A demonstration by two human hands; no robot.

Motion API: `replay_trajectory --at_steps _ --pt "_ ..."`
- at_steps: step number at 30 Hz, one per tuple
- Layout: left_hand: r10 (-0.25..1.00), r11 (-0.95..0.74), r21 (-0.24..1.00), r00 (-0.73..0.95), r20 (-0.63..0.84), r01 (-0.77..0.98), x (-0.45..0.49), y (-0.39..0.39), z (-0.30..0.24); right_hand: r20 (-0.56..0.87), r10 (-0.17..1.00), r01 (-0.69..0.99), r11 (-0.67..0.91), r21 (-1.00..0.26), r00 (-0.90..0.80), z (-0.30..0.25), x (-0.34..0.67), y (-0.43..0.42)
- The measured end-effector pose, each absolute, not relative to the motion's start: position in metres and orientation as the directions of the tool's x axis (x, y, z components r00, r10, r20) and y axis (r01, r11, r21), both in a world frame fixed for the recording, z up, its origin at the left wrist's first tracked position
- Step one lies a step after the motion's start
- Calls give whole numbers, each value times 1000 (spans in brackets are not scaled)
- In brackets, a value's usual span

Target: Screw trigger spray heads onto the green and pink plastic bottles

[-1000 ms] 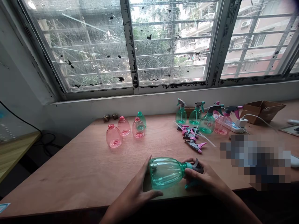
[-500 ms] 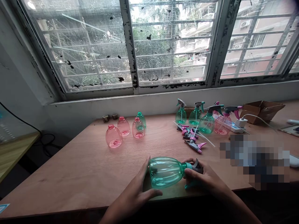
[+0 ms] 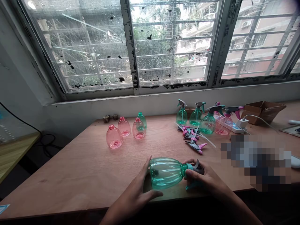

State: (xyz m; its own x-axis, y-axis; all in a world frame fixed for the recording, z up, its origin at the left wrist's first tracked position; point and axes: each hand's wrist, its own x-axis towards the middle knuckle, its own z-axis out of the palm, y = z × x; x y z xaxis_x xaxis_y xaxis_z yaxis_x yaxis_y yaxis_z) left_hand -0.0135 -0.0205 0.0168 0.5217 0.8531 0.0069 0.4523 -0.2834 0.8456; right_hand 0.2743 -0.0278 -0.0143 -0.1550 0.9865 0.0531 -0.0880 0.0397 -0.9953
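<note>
A green see-through spray bottle lies on its side between my two hands, low over the table's front edge. Its base sits in my left hand, which cups it with long fingers at the far side and the thumb stretched out along the near side. My right hand is closed around the bottle's neck and its grey spray head; part of the teal trigger shows below the fingers. Several loose spray heads in pink and black, with white tubes, lie beyond my right hand.
At the back left stand pink bottles without heads and a green one. Headed spray bottles stand at the back right, near a charger with a cable and an open cardboard box. A blurred patch covers the right side.
</note>
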Motion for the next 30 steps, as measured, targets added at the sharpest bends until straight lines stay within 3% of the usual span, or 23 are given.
replay_trajectory --at_steps 5,14,20,26,30 --pt "834 -328 860 546 71 390 -14 -19 11 45 988 -89 33 -996 -144 -15 273 -28" --pt "846 -276 860 533 5 430 -12 -20 16 52 988 -81 41 -996 -147 -14 273 -28" --pt "822 -341 870 562 92 357 -14 -17 10 69 983 -96 53 -994 -169 -14 273 -28" --pt "842 -265 871 540 0 413 -13 -20 16 60 985 -92 46 -995 -164 -15 274 -28" --pt "837 -304 856 546 30 418 -14 -19 13 60 983 -95 45 -994 -172 -14 274 -28"
